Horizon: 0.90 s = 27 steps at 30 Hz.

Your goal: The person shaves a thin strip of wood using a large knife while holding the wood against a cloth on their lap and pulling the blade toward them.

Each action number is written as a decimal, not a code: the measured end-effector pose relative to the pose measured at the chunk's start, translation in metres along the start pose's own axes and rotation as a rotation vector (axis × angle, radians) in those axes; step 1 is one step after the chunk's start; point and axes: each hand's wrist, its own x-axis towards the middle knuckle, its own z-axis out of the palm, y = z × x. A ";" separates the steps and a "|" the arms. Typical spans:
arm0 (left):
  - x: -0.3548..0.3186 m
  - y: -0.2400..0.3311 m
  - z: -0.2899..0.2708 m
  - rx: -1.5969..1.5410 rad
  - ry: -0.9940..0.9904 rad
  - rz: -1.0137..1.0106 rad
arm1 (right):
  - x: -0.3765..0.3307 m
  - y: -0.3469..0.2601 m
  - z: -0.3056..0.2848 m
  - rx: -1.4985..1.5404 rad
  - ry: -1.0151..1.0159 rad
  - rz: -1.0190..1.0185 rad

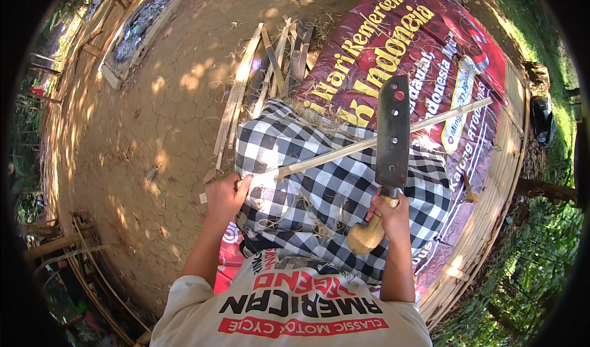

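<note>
Across the checked cloth [344,202], past its left and right edges, goes a pale strip [335,155]; the left hand [225,196] has its grip closed on it. The right hand [395,215] grips a knife [392,153], its blade over the strip.

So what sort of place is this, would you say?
Probably an outdoor yard or open-air work spot: cracked bare earth, leafy greenery at the right, and a slatted, bamboo-like platform.
</note>
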 end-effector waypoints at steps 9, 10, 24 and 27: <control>-0.008 -0.026 0.019 -0.181 -0.168 -0.274 | 0.028 -0.018 -0.020 -0.087 0.122 -0.219; -0.011 -0.027 0.020 -0.184 -0.170 -0.277 | 0.033 -0.024 -0.025 -0.106 0.149 -0.263; 0.000 -0.036 0.012 -0.215 -0.313 -0.363 | 0.058 -0.031 -0.006 -0.128 0.114 -0.065; 0.001 -0.038 0.014 -0.188 -0.330 -0.349 | 0.041 -0.022 0.002 -0.217 0.025 0.024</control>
